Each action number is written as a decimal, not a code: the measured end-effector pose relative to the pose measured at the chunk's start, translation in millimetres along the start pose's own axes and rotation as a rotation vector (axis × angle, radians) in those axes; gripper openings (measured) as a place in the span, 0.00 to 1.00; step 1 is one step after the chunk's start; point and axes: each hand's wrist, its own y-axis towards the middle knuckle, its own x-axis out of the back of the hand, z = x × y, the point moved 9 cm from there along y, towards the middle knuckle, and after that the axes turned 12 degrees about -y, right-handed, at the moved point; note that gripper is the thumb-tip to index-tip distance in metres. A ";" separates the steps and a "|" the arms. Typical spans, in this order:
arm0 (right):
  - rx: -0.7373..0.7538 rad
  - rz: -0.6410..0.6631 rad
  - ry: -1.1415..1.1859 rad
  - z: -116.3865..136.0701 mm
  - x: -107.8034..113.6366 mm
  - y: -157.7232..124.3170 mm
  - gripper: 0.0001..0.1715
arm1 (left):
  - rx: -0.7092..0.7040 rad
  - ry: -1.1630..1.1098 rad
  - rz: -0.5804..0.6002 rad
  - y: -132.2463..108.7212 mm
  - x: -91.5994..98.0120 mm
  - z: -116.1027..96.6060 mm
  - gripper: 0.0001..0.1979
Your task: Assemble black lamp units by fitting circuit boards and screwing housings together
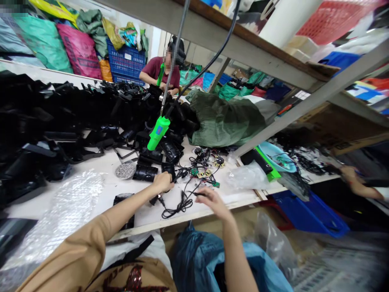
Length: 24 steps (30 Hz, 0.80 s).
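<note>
My left hand [163, 181] is closed around a black plastic part [169, 169], perhaps a housing, near the table's front edge. To its right, my right hand [212, 200] pinches a thin black cable [198, 194] between thumb and fingers. A looped black cord [178, 209] lies on the white tabletop between and below the hands. Beyond them is a tangle of wires with small green circuit boards [194, 172]. Black cylindrical housings [145, 173] lie left of my left hand, next to a dish of small metal screws [125, 170]. A green electric screwdriver [158, 133] hangs above the table.
Black plastic parts [91, 105] are heaped across the left and back. Bubble wrap [67, 207] lies at left, a dark green sack [225, 117] behind. A slanted shelf post [291, 111] stands at right, beside a light-blue basin [275, 151]. A co-worker [158, 77] sits opposite; another person's hand [352, 176] shows at right.
</note>
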 end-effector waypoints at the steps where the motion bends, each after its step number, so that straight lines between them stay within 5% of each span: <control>1: -0.010 -0.021 -0.022 -6.9 -17.8 3.2 0.12 | -0.008 -0.032 0.003 2.0 3.7 -0.3 0.05; 4: -0.043 -0.111 -0.056 -27.4 -51.8 17.8 0.12 | -0.071 -0.124 0.003 4.7 19.0 -10.0 0.07; 7: -0.076 -0.165 -0.043 -41.6 -59.9 29.2 0.10 | -0.175 -0.336 -0.035 -0.9 40.2 -36.0 0.09; 11: -0.076 -0.193 0.051 -40.0 -44.2 32.9 0.13 | -0.420 -0.767 -0.079 -25.0 75.1 -90.7 0.12; 16: -0.054 -0.227 0.338 -23.8 -0.4 39.4 0.28 | -0.556 -0.604 -0.113 -67.5 94.9 -137.6 0.11; 19: -0.051 -0.289 0.512 -18.2 35.2 49.3 0.35 | -0.710 -0.382 -0.006 -100.7 77.4 -159.0 0.09; 24: -0.066 -0.325 0.637 -14.7 76.4 69.9 0.16 | -0.802 -0.029 0.275 -134.0 7.2 -157.8 0.07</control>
